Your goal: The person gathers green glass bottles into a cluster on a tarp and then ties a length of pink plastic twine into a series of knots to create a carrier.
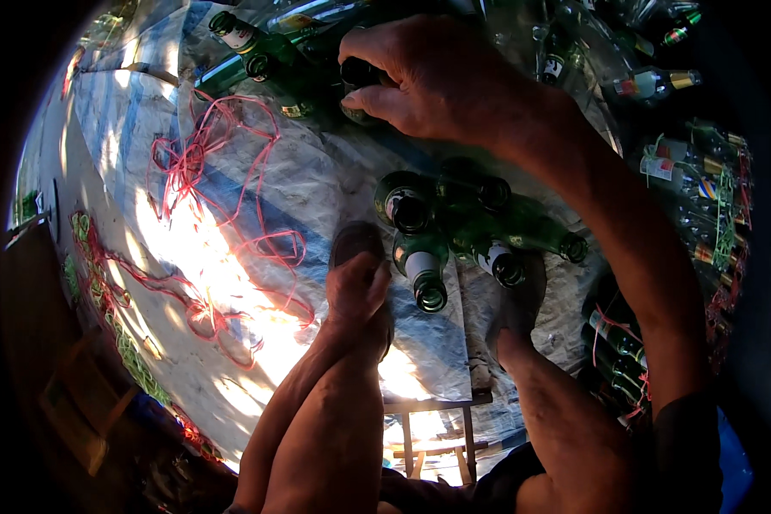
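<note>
At the top, my right hand (415,81) reaches across with thumb and fingers closed round the upper part of a dark green glass bottle (359,72); its lower part is hidden in shadow. Lower down, my left hand (357,287) is curled closed above my left shoe, beside my shin. Whether anything is inside it is hidden. Just right of it, several green glass bottles stand in a cluster, among them a white-labelled bottle (421,272) and a dark-mouthed bottle (406,206). Another green bottle (548,230) leans out to the right of this group.
A tangle of pink string (199,158) lies on the blue-and-white sheet (317,180) at left. More green bottles (261,56) lie at the top. Clear bottles (655,84) and bundles of tied bottles (702,193) line the right. A small wooden stool (437,404) is between my legs.
</note>
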Available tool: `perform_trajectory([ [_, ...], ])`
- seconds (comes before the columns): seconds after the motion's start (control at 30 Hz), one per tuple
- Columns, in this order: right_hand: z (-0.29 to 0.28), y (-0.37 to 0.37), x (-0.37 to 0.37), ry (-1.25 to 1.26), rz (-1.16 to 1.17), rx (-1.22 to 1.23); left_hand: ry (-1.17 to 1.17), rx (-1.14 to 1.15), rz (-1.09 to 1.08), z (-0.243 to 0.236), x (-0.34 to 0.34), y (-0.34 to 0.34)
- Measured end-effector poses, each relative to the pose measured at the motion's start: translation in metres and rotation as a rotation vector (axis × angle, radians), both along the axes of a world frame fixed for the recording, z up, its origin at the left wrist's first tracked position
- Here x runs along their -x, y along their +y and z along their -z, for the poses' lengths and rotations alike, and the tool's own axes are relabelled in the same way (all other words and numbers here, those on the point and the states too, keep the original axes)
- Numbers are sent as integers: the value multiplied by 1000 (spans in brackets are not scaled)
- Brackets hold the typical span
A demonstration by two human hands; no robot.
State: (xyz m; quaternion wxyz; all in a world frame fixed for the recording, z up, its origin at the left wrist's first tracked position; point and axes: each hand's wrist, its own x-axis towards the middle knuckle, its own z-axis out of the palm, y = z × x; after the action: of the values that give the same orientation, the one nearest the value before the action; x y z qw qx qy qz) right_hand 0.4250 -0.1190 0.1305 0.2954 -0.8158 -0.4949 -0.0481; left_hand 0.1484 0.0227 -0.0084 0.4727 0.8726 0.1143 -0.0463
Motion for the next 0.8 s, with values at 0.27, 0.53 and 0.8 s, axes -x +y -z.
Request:
perform_trajectory([
  [0.27, -25, -44, 6, 297, 198, -59, 72, 2, 8, 0, 0, 3],
  [0.53, -22, -96, 39, 358, 368, -86, 10, 69, -12, 21, 11, 6],
  [0.8, -15, -135, 64, 350, 496, 19, 1, 52, 11, -1, 3, 4],
])
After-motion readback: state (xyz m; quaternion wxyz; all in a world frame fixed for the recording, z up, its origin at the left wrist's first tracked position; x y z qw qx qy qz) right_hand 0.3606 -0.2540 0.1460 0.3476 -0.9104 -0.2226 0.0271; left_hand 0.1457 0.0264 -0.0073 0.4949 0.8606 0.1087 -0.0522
